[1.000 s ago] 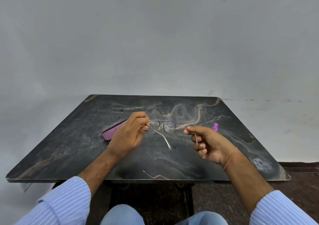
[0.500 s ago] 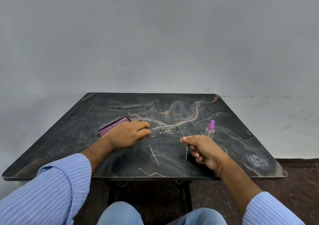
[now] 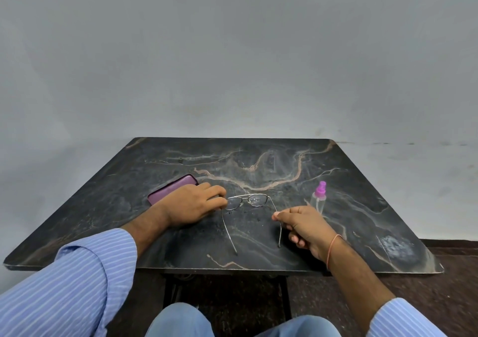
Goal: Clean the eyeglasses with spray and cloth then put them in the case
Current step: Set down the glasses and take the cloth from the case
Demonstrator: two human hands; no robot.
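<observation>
- Lying open on the dark marbled worktop (image 3: 297,160), lower centre of the frame: eyeglasses (image 3: 247,201), thin metal frame, lenses facing away, both temples unfolded and pointing toward the bottom edge.
- Left hand (image 3: 192,204), left of centre: palm down on the worktop, knuckles up, fingers curled, fingertips pinching the frame at its left hinge corner. The glasses sit directly to the right of this grip, touching it.
- Right hand (image 3: 306,226), right of centre: turned on its side, thumb and forefinger pinching the right temple about midway along its length, the other fingers curled under. The temple's tip extends below the grip toward the lower edge of the worktop.
- Left forearm: enters from the lower left, resting across the worktop, blue striped sleeve (image 3: 77,279) pushed up to mid-forearm.
- Right forearm: enters from the lower right, raised at the wrist, thin orange band (image 3: 332,248) around it.
- Case (image 3: 170,188), purple, closed, flat on the worktop, upper left of the left hand and partly hidden behind it.
- Spray bottle (image 3: 318,199), clear body, purple nozzle, upright, just above and right of the right hand, apart from the glasses.
</observation>
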